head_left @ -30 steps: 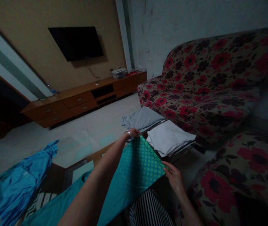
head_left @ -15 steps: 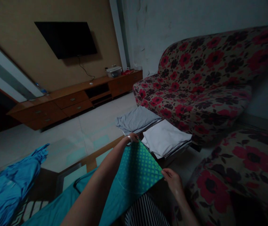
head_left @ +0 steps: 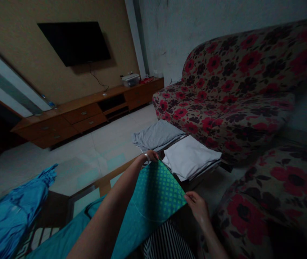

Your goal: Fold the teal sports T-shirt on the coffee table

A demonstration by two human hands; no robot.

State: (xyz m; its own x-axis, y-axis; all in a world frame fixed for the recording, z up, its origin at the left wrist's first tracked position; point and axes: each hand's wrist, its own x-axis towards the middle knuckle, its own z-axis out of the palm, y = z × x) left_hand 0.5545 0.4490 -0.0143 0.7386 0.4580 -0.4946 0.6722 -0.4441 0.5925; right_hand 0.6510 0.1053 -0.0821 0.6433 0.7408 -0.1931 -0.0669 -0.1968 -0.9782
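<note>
A teal shirt (head_left: 139, 230) with a green checked pattern along its hem lies stretched across the low table. My left hand (head_left: 152, 155) is closed on the far corner of the hem, with a silvery bracelet at its wrist. The near corner is pinched by my right hand (head_left: 196, 202), between thumb and fingers. A dark-edged opening like a neckline shows at the shirt's left part, and my left forearm covers some of the cloth. Just past the hem sit a folded white stack of cloth (head_left: 192, 158) and a folded grey cloth (head_left: 158, 135).
Rumpled blue clothing (head_left: 15, 212) lies at the table's left side. A flower-patterned sofa (head_left: 223, 104) stands behind the folded stacks, and a matching seat (head_left: 285, 187) is close on my right. Across the floor runs a low wooden cabinet (head_left: 80, 117) under a wall-mounted television (head_left: 75, 43).
Both hands keep hold of the same two hem corners, and the shirt stays spread. Only the camera view has shifted slightly.
</note>
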